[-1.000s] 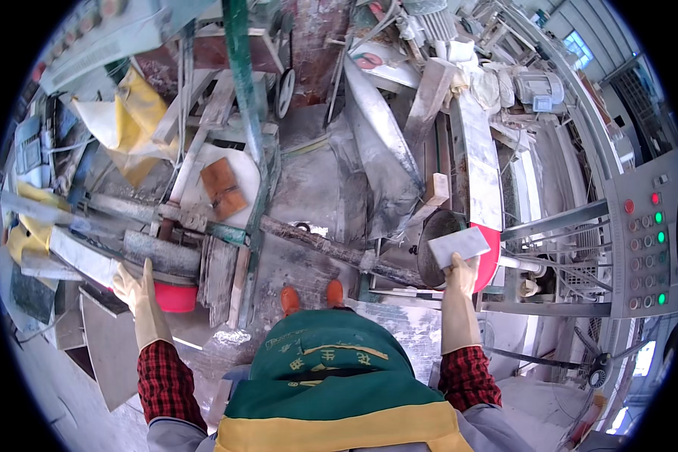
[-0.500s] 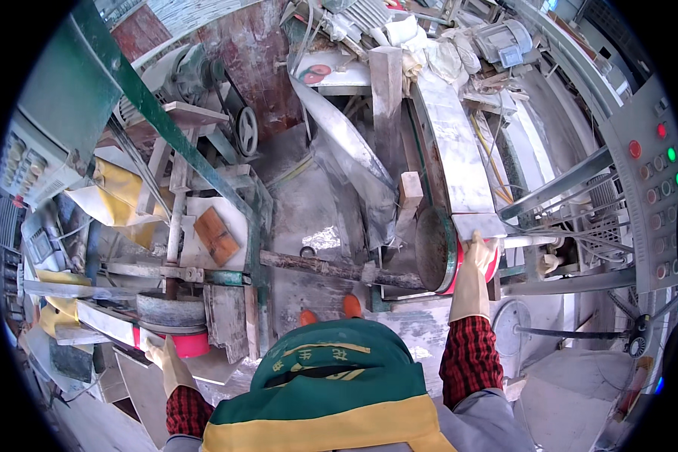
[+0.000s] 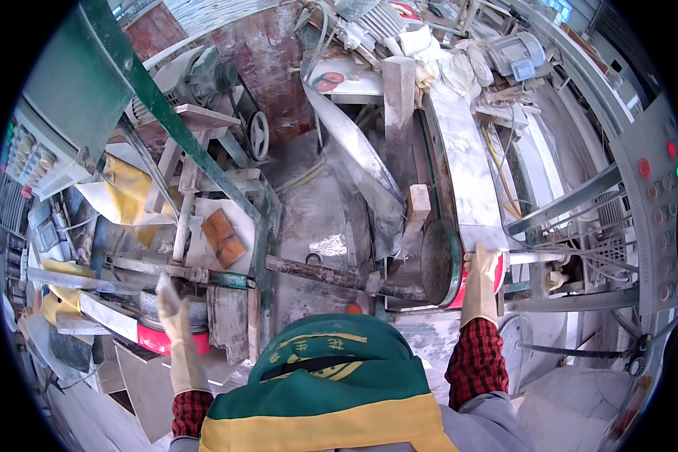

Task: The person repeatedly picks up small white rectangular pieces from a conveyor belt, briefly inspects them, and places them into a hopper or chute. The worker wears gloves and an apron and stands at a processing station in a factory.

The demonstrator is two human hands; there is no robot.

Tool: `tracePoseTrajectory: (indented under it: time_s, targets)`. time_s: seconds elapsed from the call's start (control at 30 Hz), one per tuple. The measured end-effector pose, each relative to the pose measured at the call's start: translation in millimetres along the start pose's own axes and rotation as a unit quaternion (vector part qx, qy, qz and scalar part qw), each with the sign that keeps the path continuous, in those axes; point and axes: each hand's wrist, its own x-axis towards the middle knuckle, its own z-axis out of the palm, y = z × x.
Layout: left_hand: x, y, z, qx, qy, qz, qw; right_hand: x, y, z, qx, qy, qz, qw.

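My right hand, in a cream glove, has its fingers bunched at the near edge of a pale marble tile. The tile lies at the near end of a long veined pale strip, above a red drum. On the left, my gloved left hand is raised beside a grey roller and a red-rimmed drum. A small pale flat piece sticks up from its fingers, smeared by motion. My left fingers look closed round it.
A control panel with lit buttons stands at right; a keyed control box is at left. A wooden pole crosses between the two machines. A brown block rests on a white board. Motors and scrap crowd the far side.
My left hand has lifted away from the left drum, moving up and right with the pale piece. My right hand has slid back slightly, from on top of the tile to its near edge.
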Motion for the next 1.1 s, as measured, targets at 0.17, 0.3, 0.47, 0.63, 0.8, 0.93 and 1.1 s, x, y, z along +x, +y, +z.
tracePoseTrajectory:
  time_s: [0.17, 0.3, 0.47, 0.63, 0.8, 0.93, 1.1]
  targets:
    - [-39.9, 47.7, 105.1, -0.072, -0.305, -0.001, 0.95, -35.9, -2.2, -12.1, 0.237, -0.174, 0.007, 0.956]
    - [-87.5, 119.2, 177.8, 0.043, -0.481, 0.115, 0.868, -50.6, -9.2, -16.8, 0.1, -0.107, -0.022, 0.989]
    - [-134.2, 166.6, 220.6, 0.025, -0.529, 0.29, 0.797, -197.5, -17.8, 27.7, 0.083, -0.346, -0.071, 0.932]
    - [-143.0, 192.3, 214.2, 0.014, -0.574, 0.377, 0.726, -241.3, 15.7, 76.1, 0.289, -0.382, -0.186, 0.858]
    - [-67.2, 160.9, 172.8, 0.149, -0.444, 0.451, 0.76, -176.4, 33.3, 51.5, 0.307, -0.189, -0.278, 0.891]
    - [39.9, 52.7, 69.5, 0.321, -0.229, 0.343, 0.853, -110.4, 43.1, 6.1, 0.339, 0.009, -0.133, 0.931]
    - [76.7, -26.7, -88.0, 0.551, 0.065, 0.064, 0.83, -47.9, 63.8, -30.5, 0.367, -0.006, -0.097, 0.925]
